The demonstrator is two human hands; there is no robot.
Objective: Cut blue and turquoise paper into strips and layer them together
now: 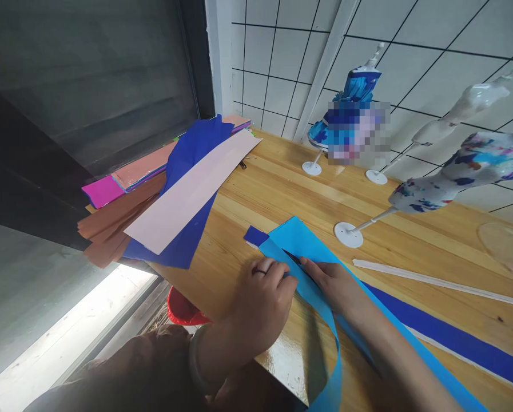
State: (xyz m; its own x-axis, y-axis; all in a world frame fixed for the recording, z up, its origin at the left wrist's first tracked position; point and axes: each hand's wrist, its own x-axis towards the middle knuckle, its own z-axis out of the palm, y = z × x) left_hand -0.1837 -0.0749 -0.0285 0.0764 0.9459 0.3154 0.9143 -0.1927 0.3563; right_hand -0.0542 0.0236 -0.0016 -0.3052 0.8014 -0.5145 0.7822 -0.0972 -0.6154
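Observation:
A long sheet of bright blue paper (pixel 297 234) lies on the wooden table, with a narrow strip (pixel 331 332) split along its near side and curling down over the table's edge. My left hand (pixel 267 297), with a dark ring on one finger, is closed in a pinch on that strip. Beside it my right hand (pixel 329 280) grips scissors (pixel 293 257), whose dark blades lie in the slit between strip and sheet; their handles are hidden in the hand. A small dark blue piece (pixel 255 236) sticks out at the paper's far left corner.
Pink paper (pixel 191 194), dark blue paper (pixel 187 229) and brown paper (pixel 114 229) pile up at the left. Small mannequins, one in a blue dress (pixel 363 86), stand at the right rear. A dark blue strip (pixel 445 332) lies at right. Below the edge is a red bin (pixel 183 306).

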